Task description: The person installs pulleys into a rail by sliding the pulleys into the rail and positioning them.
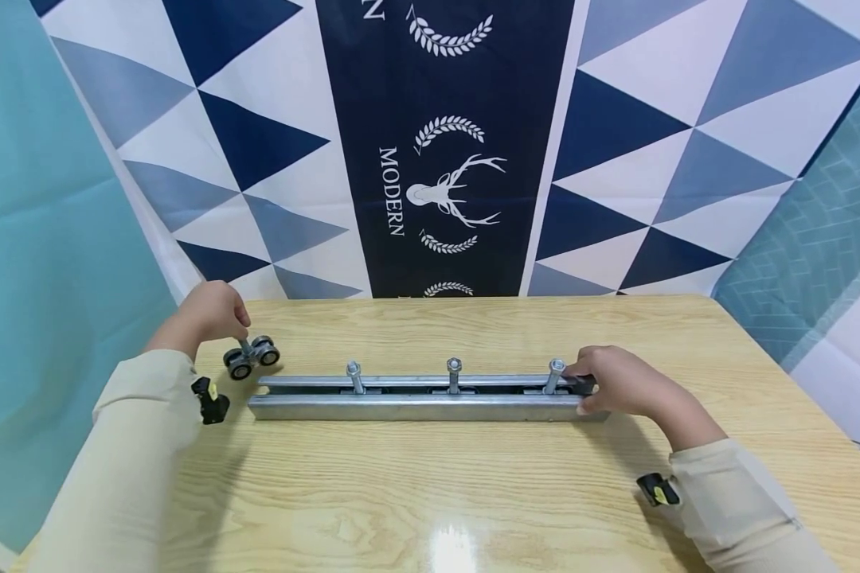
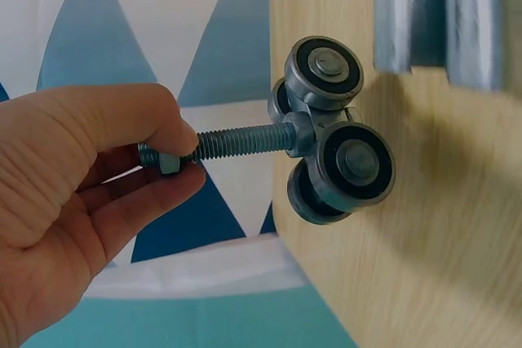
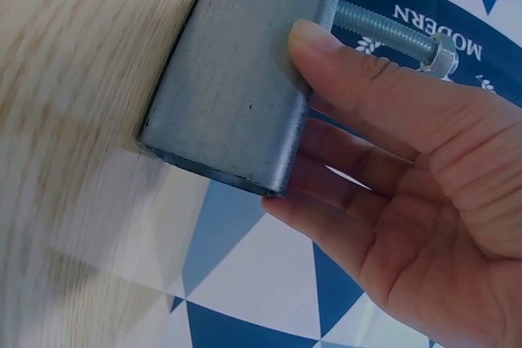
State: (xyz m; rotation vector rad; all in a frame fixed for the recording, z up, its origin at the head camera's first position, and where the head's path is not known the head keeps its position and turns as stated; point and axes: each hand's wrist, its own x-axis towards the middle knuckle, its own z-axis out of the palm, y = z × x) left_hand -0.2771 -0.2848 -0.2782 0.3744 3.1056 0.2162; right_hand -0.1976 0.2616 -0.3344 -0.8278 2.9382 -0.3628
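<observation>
A four-wheeled trolley roller (image 2: 351, 152) hangs from my left hand (image 1: 215, 313), whose thumb and fingers pinch the nut end of its threaded bolt (image 2: 245, 141). Its wheels (image 1: 252, 356) are just left of and behind the rail's left end. The steel channel rail (image 1: 416, 409) lies lengthwise across the table, slot facing up. Three bolts stand up out of that slot: a left bolt (image 1: 355, 376), a middle bolt (image 1: 454, 375) and a right bolt (image 1: 555, 376). My right hand (image 1: 619, 382) grips the rail's right end, thumb on the near side, fingers over the far side.
The wooden table (image 1: 373, 493) extends in front of the rail and behind it. A patterned cloth (image 1: 272, 159) with triangles and a deer print hangs at the table's back edge. A teal sheet (image 1: 64, 239) hangs on the left. Small black cameras sit at both wrists.
</observation>
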